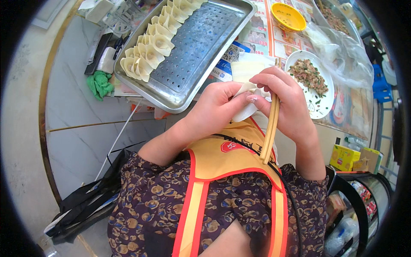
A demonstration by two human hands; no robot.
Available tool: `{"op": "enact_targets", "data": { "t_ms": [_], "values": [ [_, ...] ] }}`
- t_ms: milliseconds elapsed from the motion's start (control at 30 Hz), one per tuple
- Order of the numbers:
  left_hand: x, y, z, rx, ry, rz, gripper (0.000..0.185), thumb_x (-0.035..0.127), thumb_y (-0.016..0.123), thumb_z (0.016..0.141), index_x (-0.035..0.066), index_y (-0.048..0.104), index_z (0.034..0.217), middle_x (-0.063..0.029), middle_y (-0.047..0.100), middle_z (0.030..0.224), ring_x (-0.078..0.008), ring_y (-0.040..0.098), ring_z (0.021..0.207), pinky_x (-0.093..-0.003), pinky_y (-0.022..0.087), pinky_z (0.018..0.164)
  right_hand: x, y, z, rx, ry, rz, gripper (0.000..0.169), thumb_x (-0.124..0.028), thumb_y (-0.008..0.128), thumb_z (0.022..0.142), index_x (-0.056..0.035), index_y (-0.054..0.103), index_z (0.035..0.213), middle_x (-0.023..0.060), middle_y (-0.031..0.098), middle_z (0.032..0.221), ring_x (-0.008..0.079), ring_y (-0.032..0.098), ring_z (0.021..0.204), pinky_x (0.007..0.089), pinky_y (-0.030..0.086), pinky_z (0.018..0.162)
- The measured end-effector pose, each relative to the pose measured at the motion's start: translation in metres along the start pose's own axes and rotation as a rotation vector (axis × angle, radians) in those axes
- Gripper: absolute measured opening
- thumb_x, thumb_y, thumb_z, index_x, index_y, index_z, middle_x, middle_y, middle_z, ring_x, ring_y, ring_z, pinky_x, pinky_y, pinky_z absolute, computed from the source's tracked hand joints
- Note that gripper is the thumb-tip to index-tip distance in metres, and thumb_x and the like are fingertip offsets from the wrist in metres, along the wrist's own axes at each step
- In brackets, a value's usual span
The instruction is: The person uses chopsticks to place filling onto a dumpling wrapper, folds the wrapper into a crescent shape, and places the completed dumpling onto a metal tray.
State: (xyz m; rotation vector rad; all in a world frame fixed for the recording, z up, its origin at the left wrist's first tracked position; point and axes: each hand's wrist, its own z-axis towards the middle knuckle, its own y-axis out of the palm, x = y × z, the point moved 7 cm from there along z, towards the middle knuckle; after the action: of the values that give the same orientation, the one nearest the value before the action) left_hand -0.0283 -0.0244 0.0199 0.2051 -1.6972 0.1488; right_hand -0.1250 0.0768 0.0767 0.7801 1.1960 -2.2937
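Note:
My left hand and my right hand together pinch one folded dough wrapper in front of my apron. A pair of wooden chopsticks is also held in my right hand, slanting down towards me. Behind my fingers lies a stack of flat wrappers. To the right, a white plate bears minced filling with green bits. Rows of folded wontons stand along the left side of a perforated metal tray. Whether the held wrapper contains filling is hidden.
A yellow bowl stands beyond the plate, near a clear plastic bag and a large metal bowl with more filling. A green cloth lies left of the tray. Yellow boxes are at the lower right.

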Motion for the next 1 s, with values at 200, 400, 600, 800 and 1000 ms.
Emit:
{"op": "enact_targets", "data": {
  "t_ms": [200,400,600,800,1000],
  "values": [
    [0.007,-0.007,-0.007,0.062,0.171,0.216,0.025,0.018,0.058,0.106,-0.001,0.072,0.112,-0.001,0.071,0.093,-0.004,0.061,0.087,-0.0238,0.051,0.076,-0.005,0.008,0.001,0.043,-0.063,-0.01,0.016,-0.002,0.073,0.081,-0.0009,0.064,0.094,0.0129,0.064,0.09,0.0332,0.064,0.081,0.0408,0.052,0.07],
    [-0.004,-0.021,-0.002,0.16,0.102,0.069,0.021,0.012,0.062,0.102,-0.002,0.069,0.115,-0.004,0.071,0.094,-0.0079,0.063,0.084,-0.026,0.052,0.074,-0.006,0.02,0.007,0.195,-0.174,-0.141,0.013,0.001,0.071,0.081,-0.001,0.062,0.091,0.0126,0.063,0.084,0.0339,0.063,0.078,0.0433,0.051,0.068],
    [0.001,-0.034,-0.001,0.246,0.134,-0.142,0.023,0.002,0.067,0.095,0.0,0.055,0.114,-0.0036,0.063,0.107,-0.0059,0.061,0.096,-0.0219,0.051,0.078,-0.007,0.018,0.017,0.229,-0.202,-0.196,0.015,-0.001,0.073,0.081,-0.0014,0.062,0.092,0.0123,0.064,0.087,0.0333,0.063,0.079,0.0425,0.052,0.068],
    [0.015,-0.061,0.006,0.224,0.202,0.017,0.026,-0.005,0.062,0.09,0.002,0.062,0.115,-0.0047,0.065,0.104,-0.0082,0.062,0.093,-0.0229,0.05,0.08,-0.003,0.023,0.019,0.326,-0.11,-0.149,0.017,-0.001,0.075,0.081,-0.002,0.066,0.096,0.013,0.065,0.089,0.033,0.065,0.081,0.0421,0.052,0.07],
    [0.067,-0.162,0.03,0.656,0.422,0.92,0.03,0.006,0.064,0.086,0.003,0.065,0.116,-0.0155,0.072,0.106,-0.0308,0.071,0.097,-0.0394,0.055,0.087,-0.007,0.017,0.013,0.342,-0.061,-0.14,0.013,-0.001,0.074,0.083,-0.0019,0.068,0.095,0.0133,0.066,0.09,0.0329,0.066,0.082,0.0415,0.053,0.071]
  ]
}}
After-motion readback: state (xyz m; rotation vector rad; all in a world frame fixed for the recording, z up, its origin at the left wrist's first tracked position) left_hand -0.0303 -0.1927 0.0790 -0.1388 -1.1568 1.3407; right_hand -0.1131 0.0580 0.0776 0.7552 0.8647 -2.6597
